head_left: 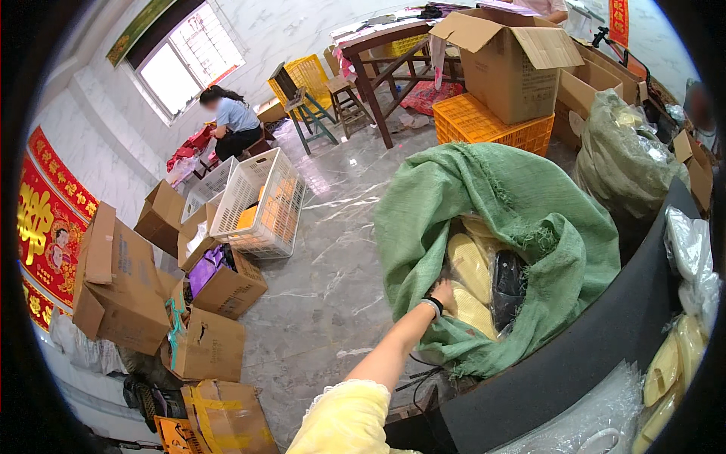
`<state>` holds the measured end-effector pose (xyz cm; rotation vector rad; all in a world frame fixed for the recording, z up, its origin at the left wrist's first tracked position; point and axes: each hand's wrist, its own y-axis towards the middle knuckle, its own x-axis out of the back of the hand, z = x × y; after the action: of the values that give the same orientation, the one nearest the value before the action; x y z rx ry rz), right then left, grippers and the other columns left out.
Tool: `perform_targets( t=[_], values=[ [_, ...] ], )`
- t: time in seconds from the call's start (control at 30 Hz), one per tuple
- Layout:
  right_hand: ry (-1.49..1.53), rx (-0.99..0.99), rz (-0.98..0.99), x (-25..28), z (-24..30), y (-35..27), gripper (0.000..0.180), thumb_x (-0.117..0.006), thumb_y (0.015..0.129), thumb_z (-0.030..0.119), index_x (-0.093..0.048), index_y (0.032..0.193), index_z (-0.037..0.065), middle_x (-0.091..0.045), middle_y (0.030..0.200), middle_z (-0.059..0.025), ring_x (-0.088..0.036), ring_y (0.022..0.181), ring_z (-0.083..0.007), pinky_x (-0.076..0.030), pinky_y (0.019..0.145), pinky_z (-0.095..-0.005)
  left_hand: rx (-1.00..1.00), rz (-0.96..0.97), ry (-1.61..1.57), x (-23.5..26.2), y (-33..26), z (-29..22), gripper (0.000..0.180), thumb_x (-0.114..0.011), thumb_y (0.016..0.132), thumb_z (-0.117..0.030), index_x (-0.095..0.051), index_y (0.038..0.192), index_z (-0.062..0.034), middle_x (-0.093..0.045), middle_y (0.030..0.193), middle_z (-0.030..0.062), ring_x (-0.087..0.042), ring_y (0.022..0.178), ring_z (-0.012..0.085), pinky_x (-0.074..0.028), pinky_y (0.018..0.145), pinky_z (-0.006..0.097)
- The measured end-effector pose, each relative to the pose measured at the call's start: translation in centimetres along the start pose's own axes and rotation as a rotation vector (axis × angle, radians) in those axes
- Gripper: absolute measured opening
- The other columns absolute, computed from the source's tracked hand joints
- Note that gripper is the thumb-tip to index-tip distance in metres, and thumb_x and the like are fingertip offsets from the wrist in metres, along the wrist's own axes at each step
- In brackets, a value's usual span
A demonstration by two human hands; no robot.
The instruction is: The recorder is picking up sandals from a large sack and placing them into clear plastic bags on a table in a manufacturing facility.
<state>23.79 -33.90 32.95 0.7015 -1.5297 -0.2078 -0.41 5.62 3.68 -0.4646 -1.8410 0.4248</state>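
Note:
My left hand (442, 296), with a dark band and a light one at the wrist, reaches into the open mouth of a big green woven sack (412, 200). It touches a pale yellow slipper (475, 314) at the near side of the opening. Its fingers are partly hidden among the contents, so their grip is unclear. Another pale yellow slipper (469, 266) lies just beyond. To its right is a dark slipper (508, 284) in clear plastic. The sack's edge is bunched and folded around them. My right hand is out of view.
A curved dark bench (560, 356) runs along the right, bearing plastic-wrapped yellow slippers (665, 371). Cardboard boxes (132, 303) and a white crate (257, 204) line the left. Behind the sack, an orange crate (491, 125) supports an open carton (499, 79). A person (234, 125) sits far left.

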Motion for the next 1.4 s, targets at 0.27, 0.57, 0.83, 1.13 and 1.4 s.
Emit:
perform_targets(
  t=[0.27, 0.57, 0.83, 1.13, 1.4],
  values=[
    [0.049, 0.021, 0.071, -0.5, -0.3, -1.5, 0.019, -0.055, 0.088, 0.024, -0.067, 0.096, 0.012, -0.064, 0.098, -0.0082, -0.061, 0.087, -0.0215, -0.051, 0.072, -0.0284, 0.483, 0.030, -0.643, -1.0, 0.3, -0.8, 0.145, -0.083, 0.052, -0.055, 0.014, 0.141, 0.0049, 0.005, 0.151, 0.0234, 0.001, 0.141, 0.0335, -0.012, 0.115, 0.036],
    [0.096, 0.080, 0.249, 0.2, -0.1, -2.6, 0.018, -0.056, 0.091, 0.022, -0.064, 0.105, 0.014, -0.063, 0.103, 0.0013, -0.059, 0.094, -0.0206, -0.048, 0.076, -0.0329, 0.488, 0.507, -1.020, 0.6, 0.6, 6.1, 0.129, -0.087, 0.048, -0.052, -0.018, 0.141, 0.0060, -0.027, 0.146, 0.0208, -0.027, 0.135, 0.0308, -0.023, 0.111, 0.035],
    [0.176, -0.039, 0.249, 1.6, 0.6, -0.6, 0.020, -0.055, 0.091, 0.023, -0.064, 0.107, 0.015, -0.063, 0.104, -0.0040, -0.059, 0.092, -0.0201, -0.049, 0.076, -0.0317, 0.398, -0.061, -0.772, -2.3, -0.9, 8.3, 0.144, -0.083, 0.037, -0.063, -0.013, 0.142, 0.0048, -0.021, 0.148, 0.0214, -0.022, 0.138, 0.0301, -0.018, 0.113, 0.035],
    [-0.030, 0.124, -0.014, -1.0, 1.0, -1.3, 0.022, -0.050, 0.093, 0.029, -0.069, 0.098, 0.019, -0.066, 0.092, -0.0004, -0.060, 0.080, -0.0154, -0.048, 0.066, -0.0275, 0.323, -0.192, -0.912, -2.6, 0.8, 5.7, 0.091, -0.086, 0.055, -0.042, -0.049, 0.117, 0.0132, -0.058, 0.118, 0.0172, -0.053, 0.113, 0.0232, -0.041, 0.097, 0.030],
    [0.076, -0.070, -0.064, -0.5, 2.1, -2.1, 0.023, -0.049, 0.093, 0.031, -0.069, 0.093, 0.019, -0.067, 0.089, 0.0000, -0.059, 0.073, -0.0153, -0.046, 0.063, -0.0278, 0.113, -0.390, -1.199, -1.6, 3.5, 15.8, 0.062, -0.079, 0.067, -0.021, -0.053, 0.114, 0.0097, -0.061, 0.109, 0.0161, -0.060, 0.098, 0.0230, -0.048, 0.083, 0.031]
  ],
)
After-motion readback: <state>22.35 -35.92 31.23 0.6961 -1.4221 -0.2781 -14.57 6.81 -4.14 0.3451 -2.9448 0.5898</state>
